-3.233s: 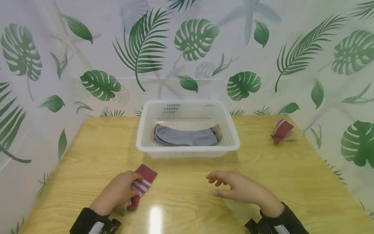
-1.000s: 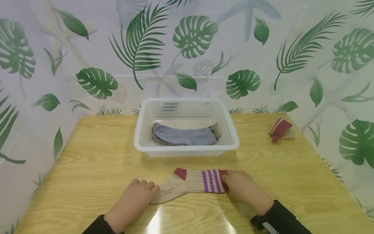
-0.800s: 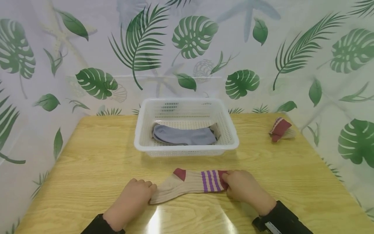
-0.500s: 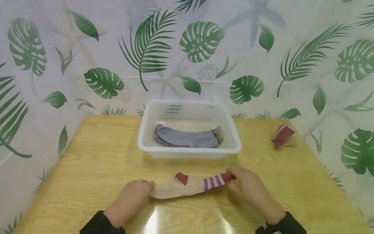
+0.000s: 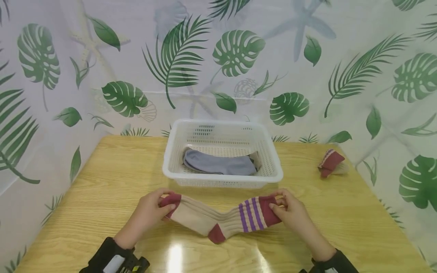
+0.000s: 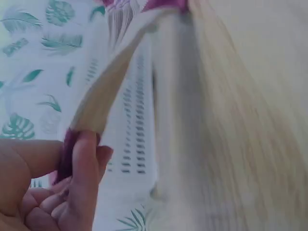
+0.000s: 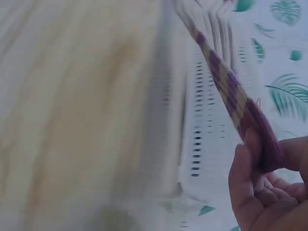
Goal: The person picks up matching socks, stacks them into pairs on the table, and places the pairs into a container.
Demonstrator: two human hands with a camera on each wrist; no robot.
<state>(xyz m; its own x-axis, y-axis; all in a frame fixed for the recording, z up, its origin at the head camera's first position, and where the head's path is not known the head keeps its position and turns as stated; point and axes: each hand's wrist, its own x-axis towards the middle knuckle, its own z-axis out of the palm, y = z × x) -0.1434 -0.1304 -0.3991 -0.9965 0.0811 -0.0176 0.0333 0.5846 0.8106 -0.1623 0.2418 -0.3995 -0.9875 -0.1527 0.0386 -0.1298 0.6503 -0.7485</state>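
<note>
A beige ribbed sock [image 5: 198, 216] with a dark red toe, heel and cuff and purple stripes is stretched between both hands, in front of the basket. My left hand [image 5: 149, 209] pinches its red toe between thumb and fingers. At the other end, my right hand [image 5: 290, 210] pinches the red cuff beside the purple stripes. The sock sags in the middle, its red heel pointing down toward me. In the left wrist view the toe end [image 6: 67, 149] sits between thumb and fingers; the right wrist view has the striped cuff [image 7: 257, 130] gripped likewise, seen edge-on.
A white perforated plastic basket [image 5: 223, 182] stands at the back middle of the wooden table [image 5: 126, 170], with folded grey-blue socks [image 5: 218, 163] and something beige inside. A bunched red and beige sock [image 5: 332, 163] lies at the back right. A leaf-patterned sheet [image 5: 239, 87] hangs behind.
From lying bunched under my left hand, the sock was laid out flat, then raised off the table by both hands. It has turned so its heel now points toward me.
</note>
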